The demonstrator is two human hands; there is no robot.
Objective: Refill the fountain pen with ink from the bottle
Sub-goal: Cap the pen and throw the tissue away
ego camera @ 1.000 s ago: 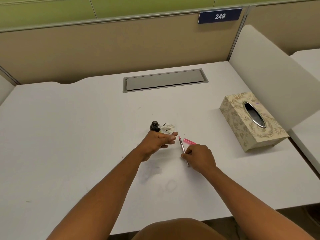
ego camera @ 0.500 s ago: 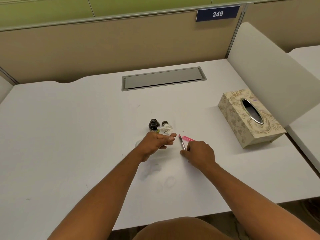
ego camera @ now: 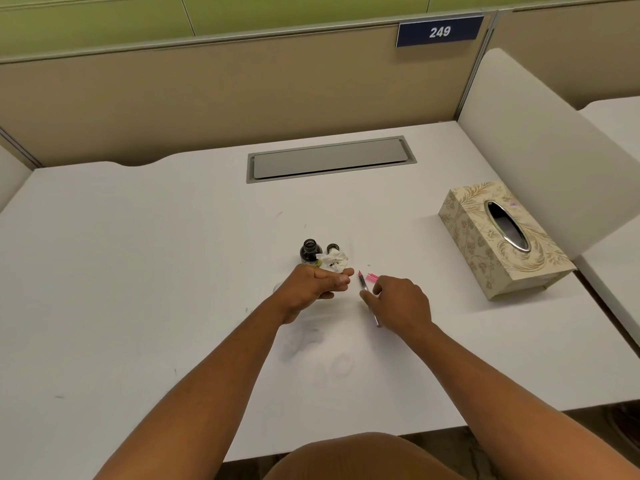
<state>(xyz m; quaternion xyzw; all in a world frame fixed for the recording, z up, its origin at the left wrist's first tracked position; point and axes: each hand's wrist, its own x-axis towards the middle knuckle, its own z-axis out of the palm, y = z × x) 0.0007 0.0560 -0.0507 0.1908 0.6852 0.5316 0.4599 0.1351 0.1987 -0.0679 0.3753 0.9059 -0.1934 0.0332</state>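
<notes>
While both forearms reach over the desk (ego camera: 138, 271), right hand (ego camera: 401, 301) pinches the fountain pen (ego camera: 363, 287), nib up.
Left hand (ego camera: 313, 287) loosely curled, contents indiscernible. Open ink bottle (ego camera: 309, 252), bottle cap (ego camera: 332, 248) and stained tissue (ego camera: 334, 260) just beyond it; tissue box (ego camera: 498, 237) well right.

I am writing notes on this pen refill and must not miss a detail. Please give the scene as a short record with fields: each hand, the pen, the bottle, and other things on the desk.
left hand: loosely curled, in front of the bottle; what it holds cannot be seen
right hand: holds the pen
pen: tip toward the bottle, tilted
ink bottle: upright, open
bottle cap: beside the bottle
stained tissue: crumpled, by the bottle
pink pen part: on the desk
tissue box: far right
</notes>
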